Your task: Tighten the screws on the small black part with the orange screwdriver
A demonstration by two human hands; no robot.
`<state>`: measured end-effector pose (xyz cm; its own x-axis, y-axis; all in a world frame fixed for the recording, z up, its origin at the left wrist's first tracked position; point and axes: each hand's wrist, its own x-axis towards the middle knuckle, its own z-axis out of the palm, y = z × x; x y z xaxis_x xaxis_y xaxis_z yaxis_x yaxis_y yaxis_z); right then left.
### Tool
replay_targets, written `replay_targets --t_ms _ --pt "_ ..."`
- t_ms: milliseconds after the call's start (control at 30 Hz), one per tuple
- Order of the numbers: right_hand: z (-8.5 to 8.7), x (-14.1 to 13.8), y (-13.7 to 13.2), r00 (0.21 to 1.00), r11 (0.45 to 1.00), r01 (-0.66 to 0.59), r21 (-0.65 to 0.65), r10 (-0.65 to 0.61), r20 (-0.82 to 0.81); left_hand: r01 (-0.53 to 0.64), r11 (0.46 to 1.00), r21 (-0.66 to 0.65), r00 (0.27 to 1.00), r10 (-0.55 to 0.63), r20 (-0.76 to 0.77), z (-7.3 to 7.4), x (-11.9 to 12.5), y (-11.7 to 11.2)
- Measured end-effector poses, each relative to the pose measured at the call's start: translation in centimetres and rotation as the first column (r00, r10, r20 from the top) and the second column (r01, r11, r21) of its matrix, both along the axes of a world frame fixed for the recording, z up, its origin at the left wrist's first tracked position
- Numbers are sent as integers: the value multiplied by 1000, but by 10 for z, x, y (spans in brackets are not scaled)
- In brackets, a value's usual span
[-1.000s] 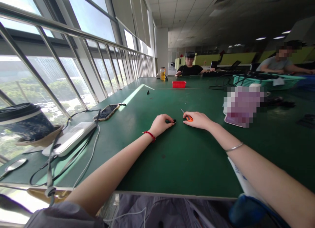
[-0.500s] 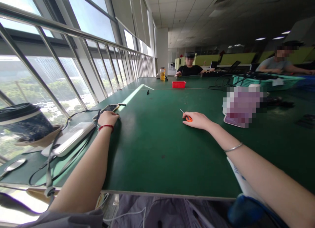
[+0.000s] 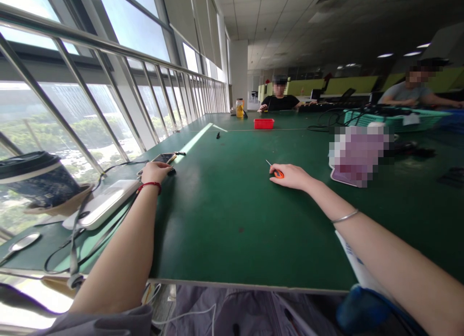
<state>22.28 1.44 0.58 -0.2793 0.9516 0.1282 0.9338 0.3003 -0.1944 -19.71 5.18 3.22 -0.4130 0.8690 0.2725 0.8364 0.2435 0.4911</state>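
Note:
My left hand [image 3: 155, 172] rests with curled fingers on the near end of a phone [image 3: 165, 158] at the left side of the green table [image 3: 232, 220]. A small black part [image 3: 171, 171] peeks out at its fingertips. A red cord circles that wrist. My right hand [image 3: 292, 176] lies on the table's middle, closed on a small orange-handled screwdriver [image 3: 277, 173]. The screwdriver's thin metal tip points up and to the left. A thin bangle sits on my right forearm.
A white device [image 3: 105, 201] with cables and a hat [image 3: 39, 181] lie near the window rail. Farther off are a red tray [image 3: 263, 124], a small black piece [image 3: 218, 135], a jar [image 3: 239, 109], a green basket [image 3: 395, 118] and a blurred pink item [image 3: 357, 154]. Two people sit at the far end.
My left hand left the table's middle with the small black part, swung left to the phone and now sits slightly farther left on it. My right hand stayed put.

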Motion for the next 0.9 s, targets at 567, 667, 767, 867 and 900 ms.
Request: replay_targets --t_ms 567,667,767,867,900 --pt "0 0 1 1000 1000 -6 -12 6 5 -38 995 -97 998 33 -47 2 1 -4" --pt "0 0 0 1000 1000 -5 -15 5 7 -48 995 -84 998 43 -54 0 0 -2" --pt "1 0 0 1000 1000 -3 -19 3 7 -48 996 -69 998 45 -54 -2 -1 -1" --pt "1 0 0 1000 1000 -3 -18 3 8 -37 997 -66 998 34 -52 -3 -2 0" --pt "1 0 1 1000 1000 -2 -16 3 8 -36 997 -64 998 32 -52 -4 -2 1"
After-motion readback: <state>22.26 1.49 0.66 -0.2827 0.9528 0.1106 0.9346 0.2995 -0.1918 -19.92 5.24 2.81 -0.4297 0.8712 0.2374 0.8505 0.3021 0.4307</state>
